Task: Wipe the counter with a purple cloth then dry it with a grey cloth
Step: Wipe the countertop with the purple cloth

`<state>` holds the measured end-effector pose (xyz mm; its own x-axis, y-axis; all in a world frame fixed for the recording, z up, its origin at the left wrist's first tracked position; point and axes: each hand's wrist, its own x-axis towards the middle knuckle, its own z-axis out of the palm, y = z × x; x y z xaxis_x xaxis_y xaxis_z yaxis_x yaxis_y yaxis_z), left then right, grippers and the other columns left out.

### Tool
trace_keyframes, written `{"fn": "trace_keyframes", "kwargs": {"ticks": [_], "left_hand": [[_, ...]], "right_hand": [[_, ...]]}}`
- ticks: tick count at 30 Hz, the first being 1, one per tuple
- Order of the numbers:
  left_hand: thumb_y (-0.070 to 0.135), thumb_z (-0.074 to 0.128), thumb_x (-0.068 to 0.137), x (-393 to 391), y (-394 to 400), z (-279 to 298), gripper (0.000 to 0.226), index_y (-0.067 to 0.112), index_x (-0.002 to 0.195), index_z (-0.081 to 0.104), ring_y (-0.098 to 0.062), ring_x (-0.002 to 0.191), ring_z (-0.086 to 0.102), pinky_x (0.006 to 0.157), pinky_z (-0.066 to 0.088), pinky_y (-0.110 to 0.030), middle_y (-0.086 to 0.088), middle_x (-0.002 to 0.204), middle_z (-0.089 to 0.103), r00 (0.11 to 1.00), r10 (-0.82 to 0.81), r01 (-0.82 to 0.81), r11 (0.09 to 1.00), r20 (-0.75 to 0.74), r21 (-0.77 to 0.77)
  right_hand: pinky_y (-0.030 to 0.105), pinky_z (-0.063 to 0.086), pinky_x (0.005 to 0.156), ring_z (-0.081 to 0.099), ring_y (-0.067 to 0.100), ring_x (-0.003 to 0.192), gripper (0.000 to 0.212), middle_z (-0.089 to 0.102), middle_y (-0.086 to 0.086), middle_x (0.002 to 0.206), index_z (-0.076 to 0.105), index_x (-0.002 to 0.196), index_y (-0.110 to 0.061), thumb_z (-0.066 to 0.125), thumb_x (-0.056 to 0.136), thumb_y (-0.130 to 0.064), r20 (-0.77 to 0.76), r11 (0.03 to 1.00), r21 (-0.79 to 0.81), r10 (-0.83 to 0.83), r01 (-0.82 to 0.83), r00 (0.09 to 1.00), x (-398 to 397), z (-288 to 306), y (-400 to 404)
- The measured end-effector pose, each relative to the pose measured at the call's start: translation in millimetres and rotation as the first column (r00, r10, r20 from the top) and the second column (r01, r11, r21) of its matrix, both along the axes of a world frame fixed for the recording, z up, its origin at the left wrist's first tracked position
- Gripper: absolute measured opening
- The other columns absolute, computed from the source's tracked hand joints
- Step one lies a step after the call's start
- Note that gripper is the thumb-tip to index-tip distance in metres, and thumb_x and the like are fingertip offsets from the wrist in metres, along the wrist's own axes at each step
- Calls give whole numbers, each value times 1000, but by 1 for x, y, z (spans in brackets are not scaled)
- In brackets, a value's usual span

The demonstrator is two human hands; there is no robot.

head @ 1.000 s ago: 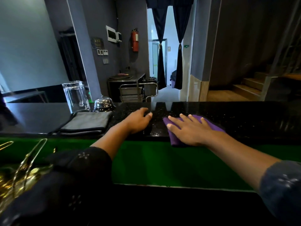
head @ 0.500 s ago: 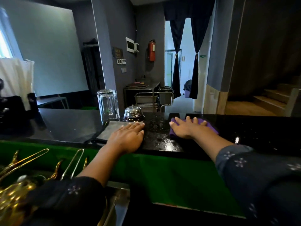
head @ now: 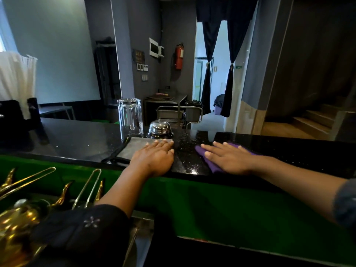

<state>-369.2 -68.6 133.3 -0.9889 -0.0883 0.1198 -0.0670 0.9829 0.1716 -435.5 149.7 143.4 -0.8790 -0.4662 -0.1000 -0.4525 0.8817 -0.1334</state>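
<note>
Counter: a black, speckled counter [head: 81,143] runs across the middle of the view; its near edge drops to a green front panel below.
Wet patch: between the two hands the surface glistens with small droplets.
Right hand: the right hand [head: 229,158] lies flat, fingers straight and spread, pressing down on the purple cloth [head: 212,166] at about 3 o'clock from the centre of the view, close to the near edge.
Purple cloth: it shows at the fingertips, beyond the knuckles and under the palm; the rest is hidden by the hand.
Left hand: the left hand [head: 154,157] rests flat, fingers straight and together, at the near edge, its fingertips on the right part of the grey cloth [head: 134,149].
Grey cloth: folded, lying at 9 o'clock from the left hand; its right side is covered by that hand.
Beyond the cloths: an upturned clear glass [head: 130,117] stands at 11 o'clock from the left hand, and a chrome bell [head: 159,129] at 12 o'clock, both just behind the grey cloth.
Open room: bare black surface stretches left of the glass and right of the purple cloth.
Cut off: gold-coloured metal items [head: 21,214] at the lower left run out of view and are hard to identify.
Sleeves: dark patterned sleeves [head: 84,226] cover the upper forearms at the bottom corners.
</note>
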Motion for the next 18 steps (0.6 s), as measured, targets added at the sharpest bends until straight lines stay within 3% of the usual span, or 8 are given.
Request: {"fn": "trace_keyframes", "kwargs": {"ticks": [5,9,13,18], "left_hand": [[43,10,100,0,4,-1,53,29,152,13,-10,146,8,118,4,-33,8,159,11,1000,14,-13,998,-15,67],[47,6,100,0,6,3,54,32,150,13,-11,146,9,118,5,-32,8,159,12,1000,26,-27,995,7,99],[55,0,94,4,5,4,61,34,150,11,-10,146,8,120,5,-33,8,159,11,999,13,-15,999,47,30],[61,-2,90,7,5,5,68,34,150,12,-10,146,8,120,4,-35,9,158,10,999,11,-12,1000,39,25]], "right_hand": [[67,-10,110,-10,40,147,68,-8,14,162,1,154,-35,6,94,-66,-19,963,-15,-270,270,963,-16,0,-56],[68,-12,109,-13,42,145,63,-11,16,161,-2,154,-32,12,98,-57,-16,993,-26,-119,119,993,20,-1,-93],[62,-12,113,-10,33,148,61,-6,5,163,4,153,-39,12,97,-61,7,996,-83,-45,45,999,25,-2,-68],[60,-7,113,-3,30,149,62,-2,1,163,6,152,-43,8,94,-66,-28,985,-78,-159,157,987,5,-4,28]]}}
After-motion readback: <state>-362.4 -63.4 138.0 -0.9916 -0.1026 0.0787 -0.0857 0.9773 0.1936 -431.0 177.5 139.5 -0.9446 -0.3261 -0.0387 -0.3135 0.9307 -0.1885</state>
